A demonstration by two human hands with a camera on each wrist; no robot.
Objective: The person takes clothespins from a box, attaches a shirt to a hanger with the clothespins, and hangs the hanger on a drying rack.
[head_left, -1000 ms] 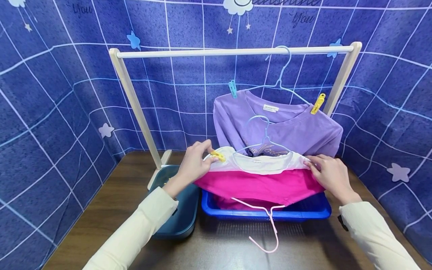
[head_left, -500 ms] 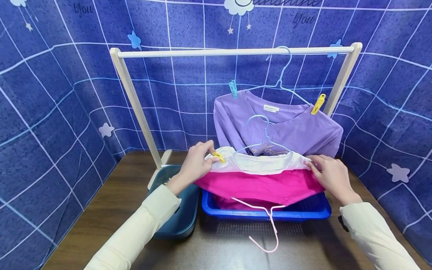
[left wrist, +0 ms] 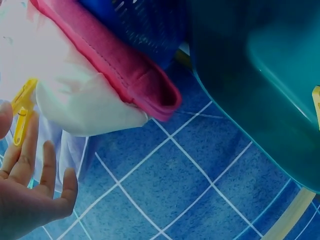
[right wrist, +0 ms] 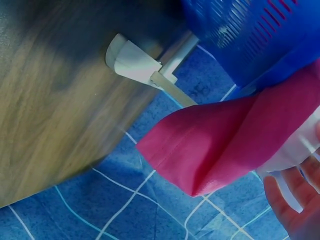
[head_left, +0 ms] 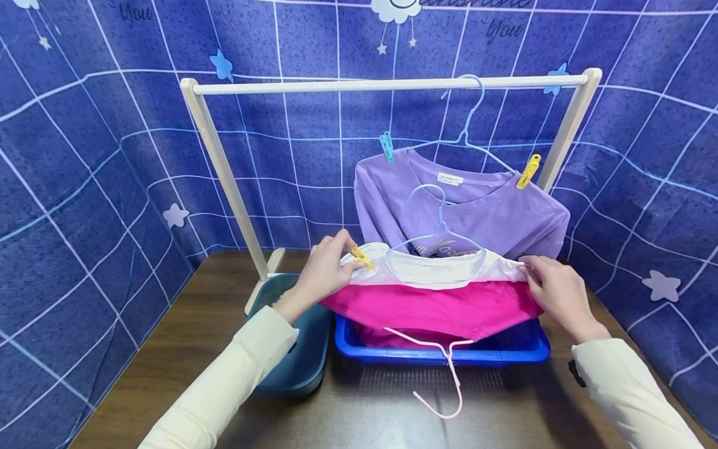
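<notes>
A white and pink shirt [head_left: 432,305] hangs on a light blue hanger [head_left: 440,215], above the blue basket. My left hand [head_left: 325,271] pinches a yellow clothespin [head_left: 362,257] at the shirt's left shoulder. In the left wrist view, that clothespin [left wrist: 23,110] sits between thumb and fingers, at the white cloth. With my right hand [head_left: 561,293] I pinch the white cloth at the other shoulder. The right wrist view shows the right hand [right wrist: 297,197] at the white part, while the pink sleeve [right wrist: 210,145] hangs free.
A purple shirt [head_left: 376,193] with clothespins hangs from the rack's bar [head_left: 336,86] behind. The blue basket [head_left: 505,357] holds pink cloth, and a pink hanger [head_left: 454,380] leans over its front. A teal bin [head_left: 308,380] stands left, with a clothespin [left wrist: 317,100] inside.
My right hand has shifted slightly outward to the right along the shirt's shoulder. The light blue hanger's hook has risen a little. My left hand stays nearly in place with the clothespin.
</notes>
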